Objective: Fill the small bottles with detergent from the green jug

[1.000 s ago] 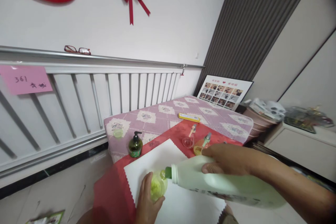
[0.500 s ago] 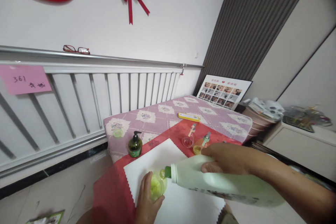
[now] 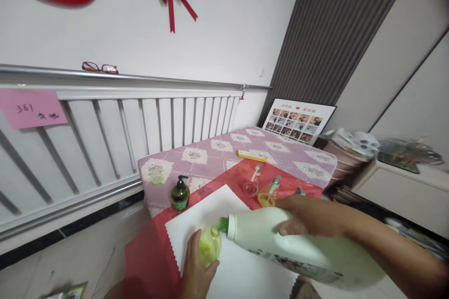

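Note:
My left hand (image 3: 198,261) is wrapped round a small see-through yellow-green bottle (image 3: 209,248), its uncapped mouth facing up over the white mat (image 3: 238,268). My right hand (image 3: 308,217) grips a large pale green jug (image 3: 259,231) from above. The jug lies nearly level, with its green spout (image 3: 223,224) just at the small bottle's mouth. Whether liquid is flowing, I cannot tell. Behind the jug stand a pink clear spray bottle (image 3: 250,188) and another with yellow liquid (image 3: 267,199). A dark green pump bottle (image 3: 180,196) stands beyond the mat.
Under the mat lies a red cloth (image 3: 150,247) on a purple patterned tablecloth (image 3: 224,156). A yellow flat box (image 3: 251,155) and a pale green lid-like piece (image 3: 157,177) rest on it. A white radiator (image 3: 168,121) runs behind, and a photo board (image 3: 298,121) leans at the back.
The jug's rear end has dropped a little and its spout has risen slightly. My right hand has slid a bit rightward. The small bottle stays almost in place.

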The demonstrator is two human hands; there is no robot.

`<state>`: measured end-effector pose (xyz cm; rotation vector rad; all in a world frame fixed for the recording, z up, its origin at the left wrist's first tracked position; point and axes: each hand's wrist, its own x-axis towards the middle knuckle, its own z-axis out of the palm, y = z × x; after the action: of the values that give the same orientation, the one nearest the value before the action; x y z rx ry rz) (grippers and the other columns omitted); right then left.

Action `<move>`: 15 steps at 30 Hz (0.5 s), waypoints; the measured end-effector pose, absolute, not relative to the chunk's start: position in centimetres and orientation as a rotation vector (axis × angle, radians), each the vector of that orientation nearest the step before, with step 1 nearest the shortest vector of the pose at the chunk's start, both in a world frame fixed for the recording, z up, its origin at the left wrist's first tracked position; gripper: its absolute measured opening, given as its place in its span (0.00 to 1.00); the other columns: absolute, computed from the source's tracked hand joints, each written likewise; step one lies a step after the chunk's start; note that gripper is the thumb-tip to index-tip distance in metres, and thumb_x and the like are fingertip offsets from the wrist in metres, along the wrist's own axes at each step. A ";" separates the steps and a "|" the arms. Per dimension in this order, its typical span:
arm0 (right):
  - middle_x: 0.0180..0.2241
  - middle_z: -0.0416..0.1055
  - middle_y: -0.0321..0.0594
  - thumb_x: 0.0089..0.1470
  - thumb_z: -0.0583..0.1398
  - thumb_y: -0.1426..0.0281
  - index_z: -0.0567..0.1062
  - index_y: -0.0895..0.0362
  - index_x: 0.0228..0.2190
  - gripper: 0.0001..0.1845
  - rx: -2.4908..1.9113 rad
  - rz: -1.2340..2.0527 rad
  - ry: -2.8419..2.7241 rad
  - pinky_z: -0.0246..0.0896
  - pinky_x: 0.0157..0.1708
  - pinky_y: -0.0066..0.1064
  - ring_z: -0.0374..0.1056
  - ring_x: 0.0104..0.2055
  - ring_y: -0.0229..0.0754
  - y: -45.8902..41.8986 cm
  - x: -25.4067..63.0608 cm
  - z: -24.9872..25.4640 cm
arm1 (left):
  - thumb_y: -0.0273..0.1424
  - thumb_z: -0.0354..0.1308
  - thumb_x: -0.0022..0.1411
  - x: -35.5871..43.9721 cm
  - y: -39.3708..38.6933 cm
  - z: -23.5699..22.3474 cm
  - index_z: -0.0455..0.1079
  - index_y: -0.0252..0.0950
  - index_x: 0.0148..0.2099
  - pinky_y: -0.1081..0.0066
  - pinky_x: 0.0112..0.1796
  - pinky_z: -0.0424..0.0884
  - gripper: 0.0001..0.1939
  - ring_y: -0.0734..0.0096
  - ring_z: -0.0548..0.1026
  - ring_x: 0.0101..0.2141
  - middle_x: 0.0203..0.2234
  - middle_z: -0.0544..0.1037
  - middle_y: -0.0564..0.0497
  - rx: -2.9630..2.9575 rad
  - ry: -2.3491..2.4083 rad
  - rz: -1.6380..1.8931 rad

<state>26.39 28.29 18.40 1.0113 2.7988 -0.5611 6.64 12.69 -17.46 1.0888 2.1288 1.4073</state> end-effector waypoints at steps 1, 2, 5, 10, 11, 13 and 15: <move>0.34 0.82 0.40 0.47 0.67 0.58 0.81 0.50 0.30 0.10 0.990 -0.661 2.782 0.66 0.30 0.31 0.77 0.35 0.49 28.7 26.6 18.6 | 0.31 0.59 0.49 6.7 12.7 -17.5 0.50 0.29 0.68 0.62 0.64 0.62 0.44 0.55 0.60 0.66 0.66 0.62 0.35 1.080 2.143 1.424; 0.36 0.82 0.41 0.50 0.65 0.57 0.81 0.51 0.33 0.12 0.964 -0.782 2.744 0.67 0.31 0.32 0.77 0.36 0.50 29.0 26.7 18.8 | 0.31 0.59 0.49 6.7 12.7 -17.5 0.50 0.29 0.68 0.62 0.64 0.63 0.44 0.55 0.61 0.66 0.66 0.62 0.35 1.072 2.153 1.433; 0.36 0.80 0.42 0.53 0.62 0.51 0.80 0.52 0.37 0.19 0.993 -1.064 2.740 0.65 0.26 0.31 0.75 0.35 0.49 29.7 26.6 19.5 | 0.31 0.59 0.49 6.8 12.6 -17.2 0.48 0.29 0.68 0.62 0.63 0.62 0.45 0.55 0.61 0.66 0.65 0.62 0.35 1.076 2.164 1.410; 0.30 0.77 0.38 0.52 0.62 0.51 0.78 0.55 0.39 0.21 1.249 -1.168 2.975 0.60 0.24 0.31 0.69 0.27 0.42 30.1 24.9 17.6 | 0.29 0.58 0.50 7.3 12.5 -16.4 0.48 0.28 0.67 0.60 0.64 0.60 0.43 0.53 0.60 0.66 0.64 0.62 0.33 1.117 2.205 1.446; 0.29 0.77 0.38 0.52 0.62 0.52 0.78 0.55 0.37 0.20 1.308 -1.193 3.025 0.60 0.25 0.32 0.69 0.26 0.42 30.2 24.4 16.6 | 0.29 0.58 0.50 7.4 12.5 -16.2 0.48 0.29 0.66 0.59 0.64 0.60 0.42 0.52 0.60 0.65 0.63 0.63 0.33 1.123 2.212 1.471; 0.30 0.77 0.37 0.50 0.64 0.54 0.77 0.55 0.33 0.17 1.419 -1.330 3.144 0.63 0.30 0.34 0.70 0.29 0.44 30.4 23.4 14.1 | 0.29 0.57 0.51 7.5 12.5 -16.1 0.49 0.30 0.66 0.56 0.63 0.61 0.41 0.51 0.61 0.64 0.62 0.64 0.33 1.145 2.214 1.496; 0.35 0.78 0.39 0.52 0.61 0.55 0.75 0.54 0.37 0.17 1.483 -1.419 3.182 0.66 0.35 0.37 0.73 0.36 0.49 30.6 22.3 11.1 | 0.29 0.57 0.51 7.4 12.6 -16.2 0.49 0.29 0.65 0.53 0.63 0.62 0.40 0.48 0.63 0.63 0.61 0.65 0.32 1.165 2.213 1.499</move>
<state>22.28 30.61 11.14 1.4825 3.1815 -1.4189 7.42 12.59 -16.24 1.1649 2.2129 1.4990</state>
